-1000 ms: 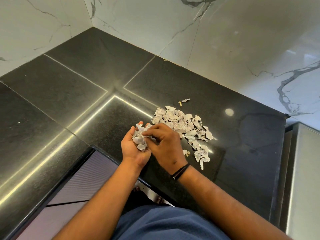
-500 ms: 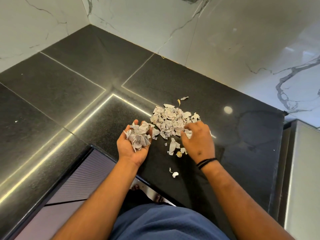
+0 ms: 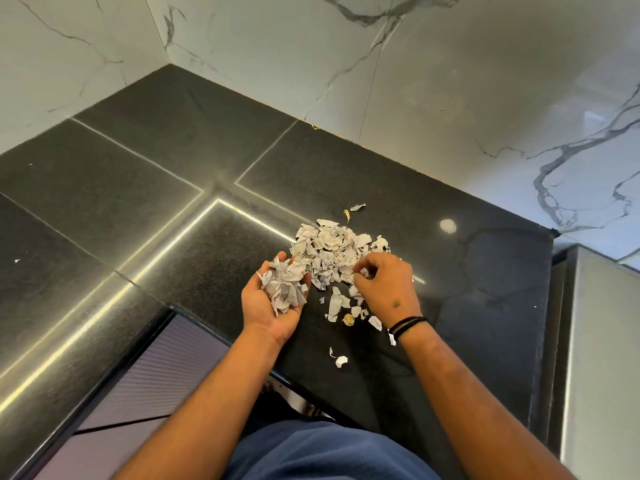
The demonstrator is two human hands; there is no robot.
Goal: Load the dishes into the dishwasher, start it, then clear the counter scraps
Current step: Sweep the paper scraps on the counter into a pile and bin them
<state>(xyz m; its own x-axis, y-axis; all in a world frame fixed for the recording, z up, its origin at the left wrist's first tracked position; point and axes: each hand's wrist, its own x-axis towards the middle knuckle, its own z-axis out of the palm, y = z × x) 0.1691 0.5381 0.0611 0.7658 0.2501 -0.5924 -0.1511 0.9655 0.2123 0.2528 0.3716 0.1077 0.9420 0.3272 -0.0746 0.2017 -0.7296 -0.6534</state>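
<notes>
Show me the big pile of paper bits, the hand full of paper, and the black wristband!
Heap of torn white paper scraps [image 3: 332,251], head view, middle of the heap.
Left hand [image 3: 273,306], head view, palm under its scraps.
Thin black wristband [image 3: 407,324], head view, on the right wrist.

You are working over a glossy black speckled counter [image 3: 346,174] that is carrying pale grey-white paper scraps [image 3: 332,251]. White marble walls [image 3: 450,81] with grey veins are rising behind it. You are wearing a black wristband [image 3: 407,323] and blue clothing [image 3: 329,452].
</notes>
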